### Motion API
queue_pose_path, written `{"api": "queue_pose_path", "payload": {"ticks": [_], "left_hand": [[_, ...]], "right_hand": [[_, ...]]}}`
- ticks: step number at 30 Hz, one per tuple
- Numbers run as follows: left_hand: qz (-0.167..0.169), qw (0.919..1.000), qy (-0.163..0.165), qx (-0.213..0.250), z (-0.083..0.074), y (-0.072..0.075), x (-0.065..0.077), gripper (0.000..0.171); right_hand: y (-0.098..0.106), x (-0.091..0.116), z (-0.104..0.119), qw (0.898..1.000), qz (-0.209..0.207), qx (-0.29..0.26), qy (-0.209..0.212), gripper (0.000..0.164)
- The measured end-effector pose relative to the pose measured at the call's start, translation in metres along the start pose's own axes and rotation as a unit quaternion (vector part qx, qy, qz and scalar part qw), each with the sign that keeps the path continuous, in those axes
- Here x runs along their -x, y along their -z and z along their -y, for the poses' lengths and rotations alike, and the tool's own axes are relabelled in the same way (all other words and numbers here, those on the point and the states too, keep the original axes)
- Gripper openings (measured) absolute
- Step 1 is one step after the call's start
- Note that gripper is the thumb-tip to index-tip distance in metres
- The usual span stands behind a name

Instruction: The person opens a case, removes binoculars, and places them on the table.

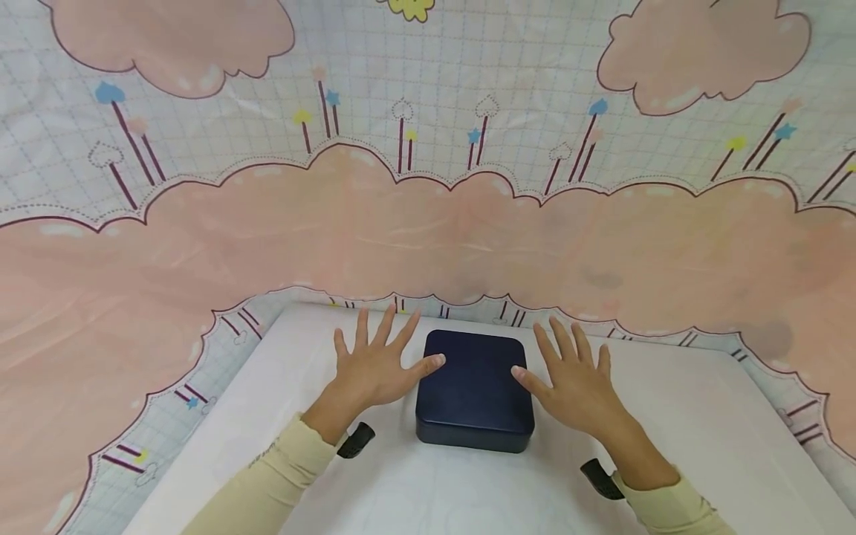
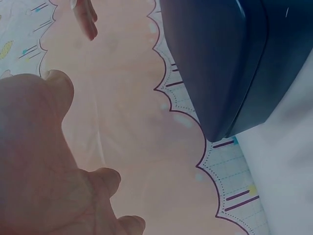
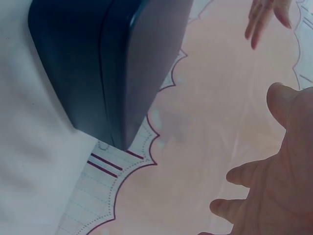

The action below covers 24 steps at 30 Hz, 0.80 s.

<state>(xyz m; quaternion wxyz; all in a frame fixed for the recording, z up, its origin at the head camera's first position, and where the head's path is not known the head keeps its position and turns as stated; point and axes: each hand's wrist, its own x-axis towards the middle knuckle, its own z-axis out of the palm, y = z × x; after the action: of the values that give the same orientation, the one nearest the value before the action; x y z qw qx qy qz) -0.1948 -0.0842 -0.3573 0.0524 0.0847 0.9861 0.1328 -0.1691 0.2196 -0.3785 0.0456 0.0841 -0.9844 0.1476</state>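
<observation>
Left hand (image 1: 374,373) and right hand (image 1: 576,390) grip nothing, thumbs apparently above the box (image 1: 473,394) edges, table (image 1: 267,379) extending outward.

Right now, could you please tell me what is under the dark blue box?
The dark blue box rests on a white surface, which shows around it. The patch directly beneath is covered, so anything there cannot be seen.

I count the dark blue box (image 1: 473,383) as my main obstacle on the table (image 1: 441,498), with just a narrow strip behind it before the patterned cloth (image 1: 428,238). The left hand (image 1: 377,371) and right hand (image 1: 578,390) block its two sides, though both wrist views show me a gap to it. I have free room farther left and right, and on the near side between the sleeves (image 1: 267,475).
</observation>
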Motion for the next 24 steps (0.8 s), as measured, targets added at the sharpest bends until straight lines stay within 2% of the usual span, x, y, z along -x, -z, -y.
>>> {"api": "queue_pose_path", "payload": {"ticks": [9, 24], "left_hand": [[-0.001, 1.0, 0.0, 0.008, 0.0, -0.009, 0.0, 0.092], [-0.004, 0.9997, 0.001, 0.024, 0.008, -0.034, -0.004, 0.096]], "right_hand": [[-0.009, 0.004, -0.005, 1.0, -0.011, 0.004, -0.003, 0.089], [-0.023, 0.009, -0.006, 1.0, 0.001, -0.015, -0.014, 0.089]]}}
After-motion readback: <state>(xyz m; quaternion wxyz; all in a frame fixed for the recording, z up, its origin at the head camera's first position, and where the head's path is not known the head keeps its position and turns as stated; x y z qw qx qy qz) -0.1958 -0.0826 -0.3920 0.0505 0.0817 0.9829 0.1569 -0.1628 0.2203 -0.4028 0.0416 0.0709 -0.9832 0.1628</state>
